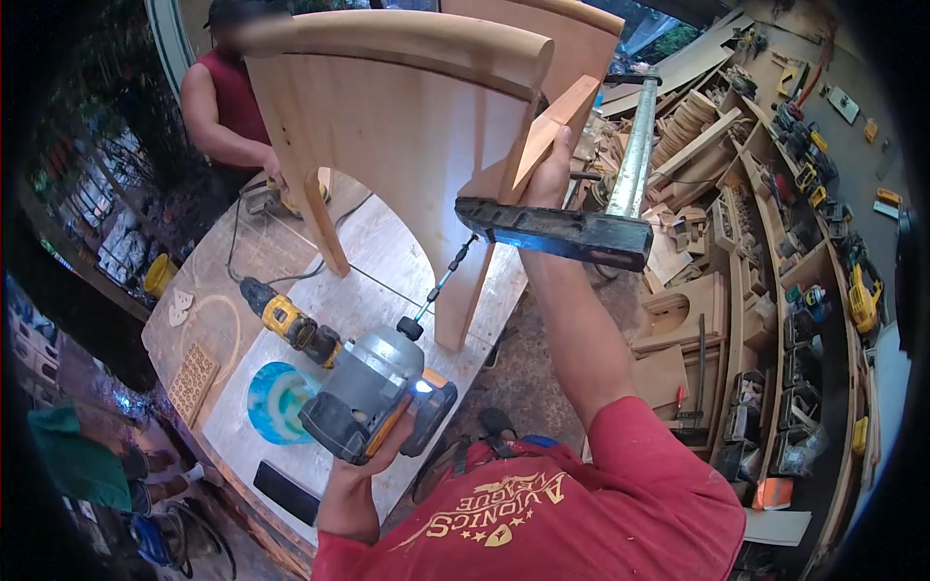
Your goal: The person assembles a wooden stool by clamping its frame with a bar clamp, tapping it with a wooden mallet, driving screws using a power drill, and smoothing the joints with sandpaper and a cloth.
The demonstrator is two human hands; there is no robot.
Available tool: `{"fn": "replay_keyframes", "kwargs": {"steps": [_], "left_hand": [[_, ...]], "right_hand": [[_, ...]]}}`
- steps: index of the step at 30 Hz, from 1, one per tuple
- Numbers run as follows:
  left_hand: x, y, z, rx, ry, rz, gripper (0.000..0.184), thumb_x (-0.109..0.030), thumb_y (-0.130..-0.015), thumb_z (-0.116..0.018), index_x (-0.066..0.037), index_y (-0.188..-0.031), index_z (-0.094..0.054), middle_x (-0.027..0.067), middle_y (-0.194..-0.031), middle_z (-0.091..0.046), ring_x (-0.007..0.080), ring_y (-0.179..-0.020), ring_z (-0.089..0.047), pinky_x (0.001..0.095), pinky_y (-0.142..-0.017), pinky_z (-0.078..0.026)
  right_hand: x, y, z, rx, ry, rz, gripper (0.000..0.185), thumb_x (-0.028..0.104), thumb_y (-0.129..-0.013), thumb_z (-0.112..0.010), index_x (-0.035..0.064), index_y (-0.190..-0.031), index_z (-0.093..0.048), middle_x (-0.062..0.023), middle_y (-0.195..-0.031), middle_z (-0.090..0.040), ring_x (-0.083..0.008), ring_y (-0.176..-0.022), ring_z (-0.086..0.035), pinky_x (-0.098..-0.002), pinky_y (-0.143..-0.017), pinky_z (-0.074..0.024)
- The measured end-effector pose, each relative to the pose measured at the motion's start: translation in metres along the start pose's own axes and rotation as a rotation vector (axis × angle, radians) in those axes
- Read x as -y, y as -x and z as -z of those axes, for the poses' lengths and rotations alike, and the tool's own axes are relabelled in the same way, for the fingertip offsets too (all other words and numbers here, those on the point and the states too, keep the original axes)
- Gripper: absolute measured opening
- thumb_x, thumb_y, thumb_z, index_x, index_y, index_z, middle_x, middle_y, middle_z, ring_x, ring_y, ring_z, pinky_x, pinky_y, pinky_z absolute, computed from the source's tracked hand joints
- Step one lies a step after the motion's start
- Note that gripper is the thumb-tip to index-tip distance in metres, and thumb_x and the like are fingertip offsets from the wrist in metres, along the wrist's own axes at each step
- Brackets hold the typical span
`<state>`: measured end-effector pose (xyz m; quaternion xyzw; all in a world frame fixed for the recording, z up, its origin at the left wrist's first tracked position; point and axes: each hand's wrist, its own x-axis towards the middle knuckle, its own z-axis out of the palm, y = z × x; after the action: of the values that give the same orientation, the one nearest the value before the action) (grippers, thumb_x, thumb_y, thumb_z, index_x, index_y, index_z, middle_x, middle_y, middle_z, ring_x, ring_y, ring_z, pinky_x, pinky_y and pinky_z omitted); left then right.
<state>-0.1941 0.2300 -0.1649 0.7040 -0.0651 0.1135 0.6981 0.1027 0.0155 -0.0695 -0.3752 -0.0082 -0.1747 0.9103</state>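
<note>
My left hand (389, 443) is wrapped around the grip of a cordless drill (373, 373), whose work light is on. Its long bit (448, 279) points up and away, its tip at the wooden furniture frame (387, 126) beside a clamp's black jaw (562, 230). My right hand (550, 172) is closed around an angled wood piece (557, 121) against the frame's upright, just above that jaw; its fingers are partly hidden behind the wood. The clamp's silver bar (635, 145) runs up to the right. The frame stands on the worktable (218, 290) and has a curved top rail.
A second yellow drill (283, 315), a blue tub (279, 402), a phone (288, 492) and a perforated board (194, 382) lie on the table. Another person (228, 116) stands behind the frame, a hand near a corded tool. Shelves (746, 261) with tools and wood offcuts line the right.
</note>
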Motion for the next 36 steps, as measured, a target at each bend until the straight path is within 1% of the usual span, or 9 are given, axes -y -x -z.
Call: {"fn": "replay_keyframes", "kwargs": {"steps": [5,9,16,20,23,28,31,34,36], "left_hand": [[-0.006,-0.005,0.005,0.014,-0.014,-0.025,0.029,-0.001,-0.081,-0.074,-0.004,-0.11,-0.067,0.0071,-0.105,-0.068,0.0178,-0.095,-0.065,0.0325,-0.082,-0.053],[0.0,-0.011,0.012,0.016,-0.04,0.006,0.031,-0.001,-0.08,-0.074,-0.004,-0.11,-0.066,0.0069,-0.105,-0.068,0.0177,-0.094,-0.066,0.033,-0.082,-0.053],[0.011,-0.011,0.017,0.074,-0.256,-0.083,0.053,-0.008,-0.073,-0.081,-0.006,-0.121,-0.058,0.0062,-0.109,-0.065,0.0163,-0.099,-0.064,0.0315,-0.084,-0.052],[0.004,-0.019,0.024,0.001,0.128,0.131,0.063,-0.009,-0.072,-0.081,-0.005,-0.127,-0.05,0.0063,-0.109,-0.063,0.0158,-0.099,-0.063,0.0301,-0.085,-0.051],[0.014,-0.013,0.026,-0.014,-0.017,0.121,0.064,-0.012,-0.073,-0.081,-0.005,-0.127,-0.049,0.0071,-0.109,-0.063,0.016,-0.098,-0.064,0.0296,-0.085,-0.051],[0.007,-0.023,0.02,0.167,1.013,0.469,0.056,-0.014,-0.074,-0.08,-0.005,-0.122,-0.053,0.0083,-0.113,-0.063,0.0203,-0.098,-0.063,0.0309,-0.087,-0.05],[0.017,-0.014,0.021,0.071,0.527,0.341,0.047,-0.012,-0.078,-0.075,-0.005,-0.12,-0.056,0.0085,-0.117,-0.062,0.0224,-0.103,-0.062,0.0322,-0.091,-0.047],[0.04,-0.004,0.026,0.068,-0.098,0.021,0.042,-0.009,-0.08,-0.072,-0.007,-0.12,-0.058,0.0078,-0.12,-0.06,0.0216,-0.107,-0.06,0.0336,-0.096,-0.045],[0.02,-0.008,0.021,0.156,-0.211,-0.028,0.043,-0.008,-0.081,-0.071,-0.008,-0.122,-0.058,0.0066,-0.119,-0.06,0.0201,-0.108,-0.059,0.0337,-0.097,-0.044]], "right_hand": [[-0.008,-0.006,0.005,-0.011,-0.034,0.012,0.062,0.056,-0.102,-0.034,0.0009,-0.122,-0.054,-0.0146,-0.103,-0.061,-0.0243,-0.091,-0.064,-0.0371,-0.082,-0.0535],[-0.007,-0.005,0.004,-0.01,-0.028,0.022,0.061,0.055,-0.103,-0.034,0.0005,-0.122,-0.054,-0.0146,-0.103,-0.061,-0.0238,-0.092,-0.064,-0.0365,-0.082,-0.0532],[-0.011,-0.009,0.006,0.007,-0.075,0.035,0.06,0.056,-0.103,-0.035,0.0017,-0.12,-0.055,-0.0134,-0.102,-0.061,-0.0234,-0.091,-0.063,-0.0362,-0.082,-0.0526],[-0.012,-0.009,0.004,0.026,-0.09,0.028,0.061,0.057,-0.102,-0.035,0.0029,-0.119,-0.056,-0.0126,-0.101,-0.06,-0.0228,-0.09,-0.063,-0.0367,-0.082,-0.0522],[-0.003,0.006,-0.004,-0.026,-0.018,0.047,0.066,0.061,-0.1,-0.036,0.0012,-0.12,-0.056,-0.013,-0.102,-0.061,-0.0229,-0.091,-0.062,-0.0368,-0.083,-0.0515],[-0.004,0.005,-0.001,-0.047,0.017,-0.025,0.074,0.065,-0.098,-0.038,-0.0041,-0.117,-0.056,-0.0177,-0.104,-0.061,-0.0245,-0.093,-0.063,-0.0361,-0.084,-0.0507],[-0.005,0.004,0.002,-0.056,0.022,-0.031,0.075,0.065,-0.098,-0.038,-0.0047,-0.119,-0.056,-0.019,-0.105,-0.062,-0.0255,-0.094,-0.063,-0.0368,-0.085,-0.0505],[-0.009,0.001,0.002,-0.093,0.011,-0.038,0.075,0.064,-0.098,-0.037,-0.0049,-0.121,-0.056,-0.0195,-0.107,-0.062,-0.0263,-0.096,-0.063,-0.0372,-0.087,-0.05],[-0.005,0.003,-0.001,-0.098,0.023,-0.023,0.074,0.063,-0.099,-0.037,-0.0052,-0.121,-0.056,-0.0198,-0.107,-0.062,-0.0268,-0.097,-0.063,-0.037,-0.088,-0.0497]]}}
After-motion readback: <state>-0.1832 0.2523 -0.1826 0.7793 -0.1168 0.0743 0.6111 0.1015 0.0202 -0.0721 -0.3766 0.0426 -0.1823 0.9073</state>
